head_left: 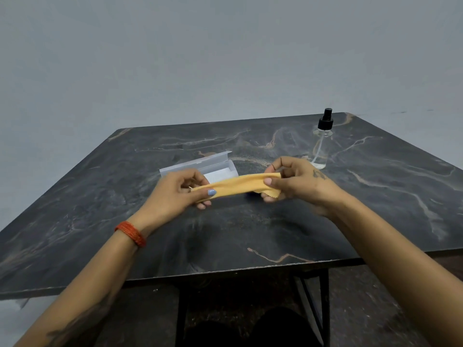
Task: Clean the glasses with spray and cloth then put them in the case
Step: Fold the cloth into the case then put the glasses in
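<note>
A yellow cloth (238,184) is stretched in a band between both hands above the dark marble table (225,234). My left hand (180,191) pinches its left end between thumb and fingers. My right hand (293,181) pinches its right end, and a serrated corner hangs below the fingers. Behind the hands lies an open white glasses case (200,164), its lid standing up at the back. A clear spray bottle (322,144) with a black pump top stands upright at the back right. No glasses are visible; the inside of the case is mostly hidden by the cloth and hands.
The table's near edge (225,272) runs just in front of my forearms, with black metal legs below. A plain grey wall rises behind the table. An orange bangle stack (130,233) sits on my left wrist.
</note>
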### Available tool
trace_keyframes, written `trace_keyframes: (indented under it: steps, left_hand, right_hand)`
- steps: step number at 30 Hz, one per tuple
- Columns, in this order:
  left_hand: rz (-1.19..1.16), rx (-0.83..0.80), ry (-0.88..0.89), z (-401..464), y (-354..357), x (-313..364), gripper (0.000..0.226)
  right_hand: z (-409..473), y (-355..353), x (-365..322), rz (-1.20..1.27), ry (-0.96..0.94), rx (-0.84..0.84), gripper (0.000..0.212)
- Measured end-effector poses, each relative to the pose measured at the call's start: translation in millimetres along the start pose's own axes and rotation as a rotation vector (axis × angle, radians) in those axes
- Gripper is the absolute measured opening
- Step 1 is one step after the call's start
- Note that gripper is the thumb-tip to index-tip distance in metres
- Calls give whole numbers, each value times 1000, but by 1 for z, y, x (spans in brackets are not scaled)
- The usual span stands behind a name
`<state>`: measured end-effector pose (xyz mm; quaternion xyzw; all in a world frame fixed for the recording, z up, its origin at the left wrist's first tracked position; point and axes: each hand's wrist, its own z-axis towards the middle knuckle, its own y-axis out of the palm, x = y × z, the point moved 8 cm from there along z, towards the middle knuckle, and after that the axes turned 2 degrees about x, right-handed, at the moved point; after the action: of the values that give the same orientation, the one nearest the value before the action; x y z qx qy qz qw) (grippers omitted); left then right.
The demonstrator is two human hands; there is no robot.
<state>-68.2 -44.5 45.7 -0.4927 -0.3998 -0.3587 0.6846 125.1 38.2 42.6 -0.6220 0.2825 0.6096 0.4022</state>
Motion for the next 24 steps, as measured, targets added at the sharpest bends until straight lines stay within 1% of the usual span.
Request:
trace_keyframes:
  steps: [2, 4, 7, 10, 13, 16, 19, 22, 24]
  left_hand:
    - [32, 114, 23, 0, -22, 0, 7]
    - [111, 242, 33, -1, -42, -1, 8]
    - [267, 416, 83, -2, -61, 0, 9]
    - [426, 539, 160, -5, -69, 4, 5]
    - [517, 591, 204, -5, -71, 0, 7]
    - [614, 598, 236, -1, -70, -8, 9]
    - [589, 585, 252, 2, -67, -15, 9]
    - [570, 576, 257, 3, -65, -16, 9]
    - [569, 581, 266, 3, -65, -16, 10]
  right_hand:
    - [9, 7, -7, 77, -1, 38, 9]
    - [20, 14, -13, 64, -15, 79, 10]
    - [39, 28, -20, -8, -41, 150, 12]
    - [60, 37, -20, -170, -66, 280, 19]
    - [74, 47, -17, -294, -73, 351, 21]
    - [80, 57, -14, -389, -114, 364, 18]
    - [84, 67, -12, -472, -170, 346, 20]
    - [88, 73, -9, -625, -177, 320, 12]
    - [89, 74, -10, -700, -189, 319, 11]
